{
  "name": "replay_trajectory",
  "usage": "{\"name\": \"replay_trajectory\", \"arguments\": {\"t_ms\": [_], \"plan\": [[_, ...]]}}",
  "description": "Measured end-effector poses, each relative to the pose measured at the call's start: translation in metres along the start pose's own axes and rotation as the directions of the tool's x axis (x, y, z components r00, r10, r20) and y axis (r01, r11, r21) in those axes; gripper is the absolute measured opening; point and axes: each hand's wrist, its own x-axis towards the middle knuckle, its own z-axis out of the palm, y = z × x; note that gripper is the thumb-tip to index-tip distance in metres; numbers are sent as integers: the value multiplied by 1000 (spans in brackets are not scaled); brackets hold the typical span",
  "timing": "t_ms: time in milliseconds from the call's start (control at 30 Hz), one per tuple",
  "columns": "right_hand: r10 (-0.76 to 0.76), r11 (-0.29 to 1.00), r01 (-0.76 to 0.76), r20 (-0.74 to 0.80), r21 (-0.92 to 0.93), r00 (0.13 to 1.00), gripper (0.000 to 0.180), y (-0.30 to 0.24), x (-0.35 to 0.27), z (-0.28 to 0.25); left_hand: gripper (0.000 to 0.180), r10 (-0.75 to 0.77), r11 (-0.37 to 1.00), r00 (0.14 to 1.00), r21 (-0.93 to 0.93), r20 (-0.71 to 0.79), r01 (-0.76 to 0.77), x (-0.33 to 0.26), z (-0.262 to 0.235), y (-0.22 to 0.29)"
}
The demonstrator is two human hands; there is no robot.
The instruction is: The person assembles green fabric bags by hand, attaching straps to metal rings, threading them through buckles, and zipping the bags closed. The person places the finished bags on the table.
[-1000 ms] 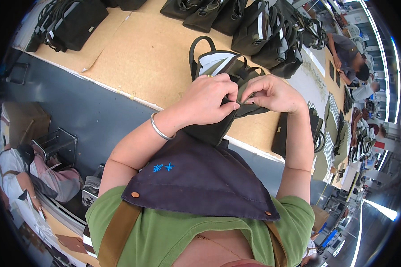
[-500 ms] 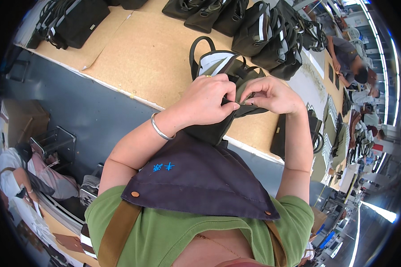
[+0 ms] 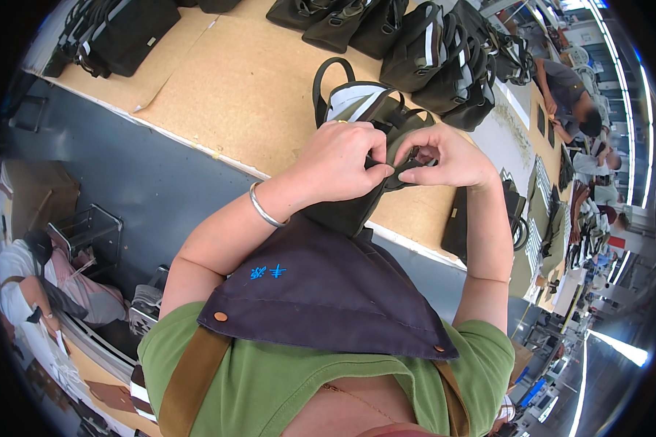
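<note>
While the left hand (image 3: 346, 162) pinches the bag (image 3: 342, 215) at frame centre, over the tabletop (image 3: 233, 87) edge, the right hand (image 3: 452, 156) has slightly parted thumb and fingers, perhaps regripping; its hold is unclear.

Illumination bright; white wedge-shaped light (image 3: 629, 351) flares at lower right; straight edges bow toward blackened periphery; distant right side soft.

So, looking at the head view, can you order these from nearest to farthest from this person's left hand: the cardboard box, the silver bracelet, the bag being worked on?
1. Bag: right at the left hand, touching its fingers.
2. Silver bracelet: just behind, around the wrist.
3. Cardboard box: far off to the left.
</note>
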Motion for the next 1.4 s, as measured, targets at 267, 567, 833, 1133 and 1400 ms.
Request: {"name": "replay_trajectory", "arguments": {"t_ms": [267, 567, 833, 1133, 1400], "plan": [[44, 999, -43, -25, 25, 999, 14, 3, 1, 1, 22, -10, 1000, 1000, -3, -17, 10, -1, 1, 2], [35, 999, -35, -40, 14, 999, 12, 8, -1, 2, 20, -57, 988, 998, -146, -18, 54, 2, 0, 5], [101, 994, -99, -27, 47, 995, 13, 4, -1, -2, 13, 230, 970, 973, 82, -21, -228, -2, 5, -4], [20, 974, -23, 16, 226, 1000, 20, 3, -1, -6, 15, 246, 959, 961, 178, -128, -222, -4, 5, -4], [35, 973, -45, 46, 229, 998, 19, 5, 6, -19, 20, 53, 996, 983, -57, -178, -64, -10, 18, -2]]}}
